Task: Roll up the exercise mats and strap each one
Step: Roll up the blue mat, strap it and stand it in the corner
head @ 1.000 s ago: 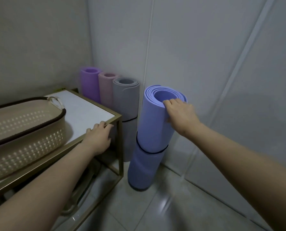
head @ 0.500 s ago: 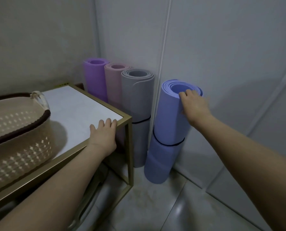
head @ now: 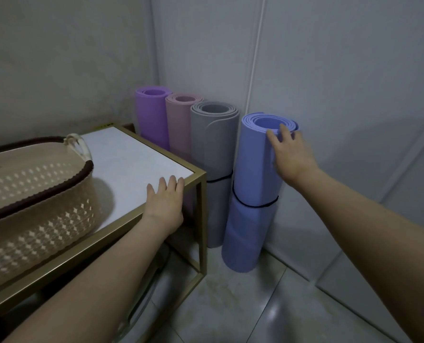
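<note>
Lightly, the upper rim of the periwinkle mat (head: 255,174) is touched by the right hand (head: 291,157), whose fingers are spread and nearly straight rather than curled round the roll; the thumb is laid against the outer layer just below the rim. The left hand (head: 166,203) is laid flat, palm down and fingers extended, on the near corner of the table (head: 131,157), with the fingertips resting on the white top just inside the gold-coloured frame. The periwinkle mat is seen rolled into a tight cylinder and stood on end on the tiled floor (head: 230,305), tilted slightly so that its top leans toward the wall panel (head: 342,95) on the right; the spiral of its layers can be made out at the open top end. It is girdled about halfway down by a thin black strap (head: 255,206), and the roll is pinched in a little there. Just to its left a grey mat (head: 213,144) is stood upright, likewise rolled and bound by a second strap (head: 219,179), which is partly hidden behind the table's corner post. Further back along the wall a pink mat (head: 178,125) and a purple mat (head: 151,115) are stood close together in the same row; whether these two are strapped cannot be told, since their lower parts are hidden by the table. On the left of the table a cream woven basket (head: 32,194) with a dark brown rim is set.
</note>
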